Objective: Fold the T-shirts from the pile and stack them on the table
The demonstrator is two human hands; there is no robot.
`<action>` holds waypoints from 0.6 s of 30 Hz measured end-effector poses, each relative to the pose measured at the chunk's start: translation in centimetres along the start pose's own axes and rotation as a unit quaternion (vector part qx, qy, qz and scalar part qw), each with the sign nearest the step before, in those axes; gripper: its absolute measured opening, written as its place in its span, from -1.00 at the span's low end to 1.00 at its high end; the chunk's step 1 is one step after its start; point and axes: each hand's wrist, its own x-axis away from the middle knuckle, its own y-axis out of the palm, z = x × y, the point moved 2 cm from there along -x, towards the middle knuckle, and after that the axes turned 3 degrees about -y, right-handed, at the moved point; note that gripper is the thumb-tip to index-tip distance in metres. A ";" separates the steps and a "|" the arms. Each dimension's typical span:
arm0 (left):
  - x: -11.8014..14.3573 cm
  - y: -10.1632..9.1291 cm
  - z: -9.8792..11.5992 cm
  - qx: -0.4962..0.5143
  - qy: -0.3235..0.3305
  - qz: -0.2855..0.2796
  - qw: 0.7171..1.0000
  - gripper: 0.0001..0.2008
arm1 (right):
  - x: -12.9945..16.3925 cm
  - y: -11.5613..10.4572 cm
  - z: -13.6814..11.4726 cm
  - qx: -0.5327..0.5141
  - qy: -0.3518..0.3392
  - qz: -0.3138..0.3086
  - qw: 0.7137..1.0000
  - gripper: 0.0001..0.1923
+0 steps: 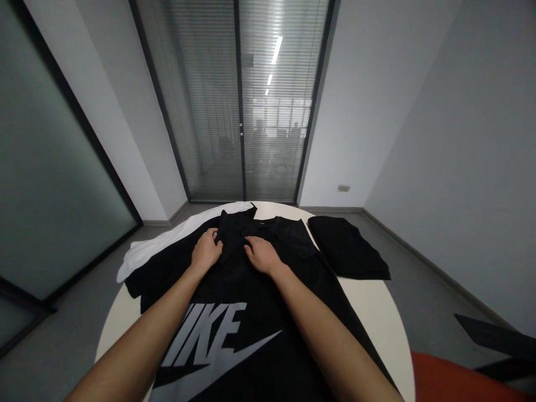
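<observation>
pressing flat-fingered at frame centre, left hand [206,250] and right hand [261,254] hold the shirt [234,312] spread, a fold barely begun at its top.

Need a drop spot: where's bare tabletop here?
Bare table lies right of the black Nike shirt, below the folded black garment; a thin strip at the left edge. The far centre is crowded: left hand, right hand, white garment.
</observation>
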 end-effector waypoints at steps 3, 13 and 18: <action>0.3 -0.2 0.6 0.012 0.007 0.002 1.000 -0.61 | -1.3 2.3 -2.2 -0.152 0.041 -0.027 0.987 -0.42; 1.5 1.2 2.9 0.120 0.056 -0.070 0.989 -0.55 | -5.4 3.9 -2.6 -0.468 0.191 0.039 0.862 -0.51; 2.0 3.0 2.6 0.209 0.057 -0.133 0.967 -0.48 | -5.2 4.7 -1.6 -0.514 0.207 0.046 0.831 -0.64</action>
